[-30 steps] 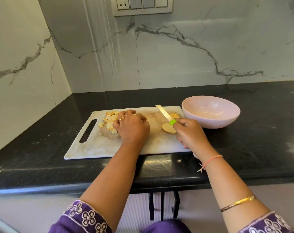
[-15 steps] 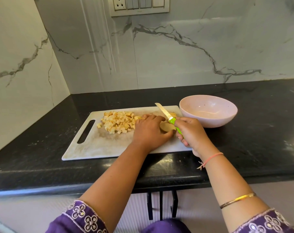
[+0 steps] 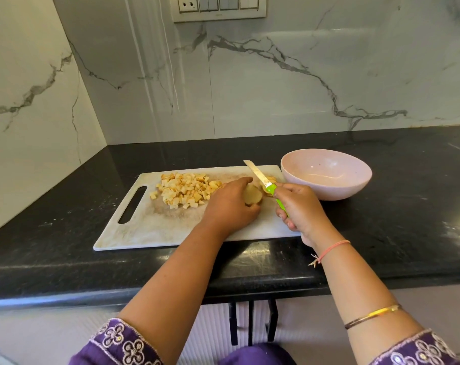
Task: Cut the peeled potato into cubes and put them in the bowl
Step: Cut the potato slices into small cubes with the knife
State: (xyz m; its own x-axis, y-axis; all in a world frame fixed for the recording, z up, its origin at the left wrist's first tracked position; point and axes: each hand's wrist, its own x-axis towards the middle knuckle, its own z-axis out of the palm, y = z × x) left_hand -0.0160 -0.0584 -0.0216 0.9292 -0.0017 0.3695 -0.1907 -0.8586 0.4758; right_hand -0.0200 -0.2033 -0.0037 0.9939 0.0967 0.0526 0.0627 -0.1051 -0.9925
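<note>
left hand [image 3: 230, 206]: fingers curled over the potato piece [image 3: 252, 196], thumb at its near side; holds it against the cutting board [image 3: 150, 227].
right hand [image 3: 300, 209]: wrapped round the green handle of the knife [image 3: 260, 177]; blade points away from the hand, angled to the left.
potato piece: pale, rounded, between the two hands, just left of the knife handle.
blade vs potato: contact cannot be told; the blade runs just beyond the piece.
more potato: a few pieces beyond the blade, partly hidden.
potato cubes [image 3: 186, 191]: loose heap on the board, left of the left hand, touching its knuckle side.
bowl [image 3: 337, 167]: pink, on the counter [image 3: 408, 206], just beyond and right of the right hand; no cubes seen in it.
board handle slot: far left of the left hand.
wrists: pink thread and gold bangle on the right arm; purple embroidered sleeves.
</note>
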